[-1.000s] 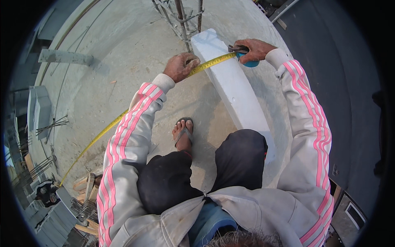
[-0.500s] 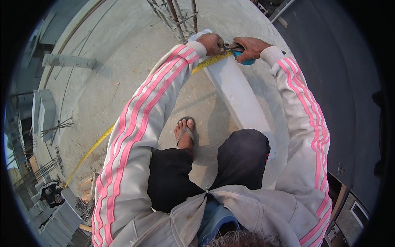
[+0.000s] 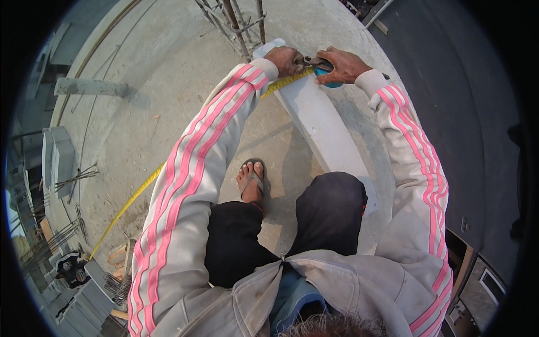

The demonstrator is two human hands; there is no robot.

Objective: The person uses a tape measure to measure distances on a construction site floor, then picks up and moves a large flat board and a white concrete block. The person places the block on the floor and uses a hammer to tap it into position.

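Note:
My right hand (image 3: 345,64) is closed round a blue tape measure (image 3: 327,77) and a dark metal hand tool (image 3: 317,63) like pincers. The tool's handle end shows past my right wrist. Close beside its jaws, my left hand (image 3: 284,60) has its fingers curled tight; what they grip is hidden. From the blue case the yellow tape blade (image 3: 288,82) runs left under my left forearm. It comes out again as a long yellow strip (image 3: 126,205) toward the lower left. Below my hands lies a long pale block (image 3: 323,121), its near end beside my knee.
Upright rusty rebar (image 3: 236,25) stands just beyond my left hand. A short grey post (image 3: 92,86) and a pale block (image 3: 59,154) lie on the left. At lower left, a person in dark clothing (image 3: 72,268) is near the tape's far end. Dark ground (image 3: 455,112) drops away rightward.
The view has shifted slightly. Both hands keep nearly the same place and grip, and the yellow tape still stretches off to the lower left.

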